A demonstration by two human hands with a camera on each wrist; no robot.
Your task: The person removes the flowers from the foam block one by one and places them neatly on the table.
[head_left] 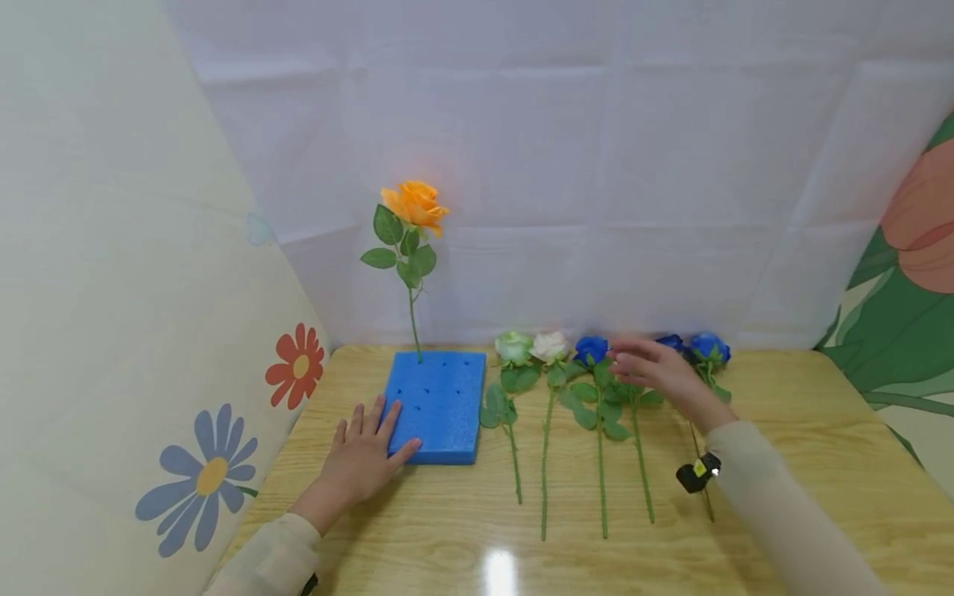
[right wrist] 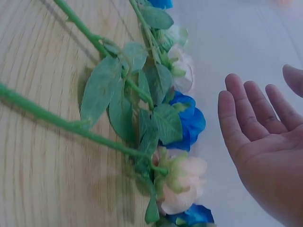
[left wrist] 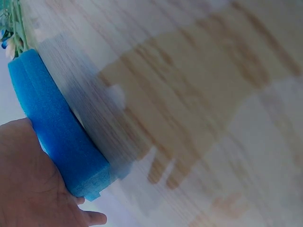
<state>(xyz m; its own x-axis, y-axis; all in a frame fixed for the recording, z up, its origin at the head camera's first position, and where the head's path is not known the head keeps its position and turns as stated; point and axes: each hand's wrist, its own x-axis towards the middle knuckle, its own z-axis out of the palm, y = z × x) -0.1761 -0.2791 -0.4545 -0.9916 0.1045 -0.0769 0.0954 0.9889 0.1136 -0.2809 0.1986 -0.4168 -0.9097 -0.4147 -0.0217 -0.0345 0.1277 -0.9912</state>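
Note:
A blue foam block [head_left: 436, 406] with several holes lies on the wooden table [head_left: 782, 463]. One orange rose [head_left: 415, 205] stands upright in a hole at its far left corner. My left hand [head_left: 370, 439] rests flat on the block's near left corner, fingers straight; the left wrist view shows the palm [left wrist: 28, 184] against the block's edge [left wrist: 57, 127]. To the right lie a pale green rose [head_left: 514, 348], a white rose [head_left: 550, 346] and blue roses [head_left: 591, 348]. My right hand [head_left: 643, 362] hovers open over the blue roses, holding nothing; its palm [right wrist: 258, 127] faces the blooms [right wrist: 189, 123].
The roses' stems [head_left: 600, 472] point toward the near table edge. White sheets hang behind the table, a flower-printed cloth [head_left: 216, 472] on the left and another [head_left: 917, 248] on the right. More blue roses [head_left: 708, 346] lie past my right hand.

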